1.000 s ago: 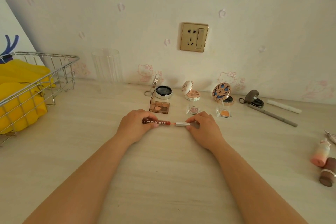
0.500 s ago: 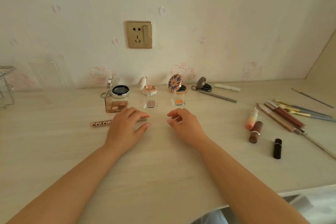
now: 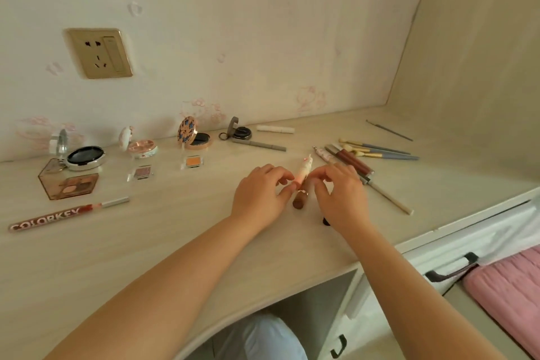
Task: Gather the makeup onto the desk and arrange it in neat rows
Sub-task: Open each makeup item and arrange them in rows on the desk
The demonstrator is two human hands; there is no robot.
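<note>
Hands [image 3: 263, 193] [image 3: 340, 196] off the COLORKEY lip gloss [image 3: 67, 213], parked left of the pink tube [image 3: 302, 172] on the desk [image 3: 146, 257]. Now loosely curled round that tube, can't tell if actually gripped. Next row item, probably.

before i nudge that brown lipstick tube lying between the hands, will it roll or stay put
The brown lipstick tube looks round and lies on its side on the smooth desk, so it will probably roll sideways. It seems small, rigid and likely light. The pink tube beside it may stop it.
</note>
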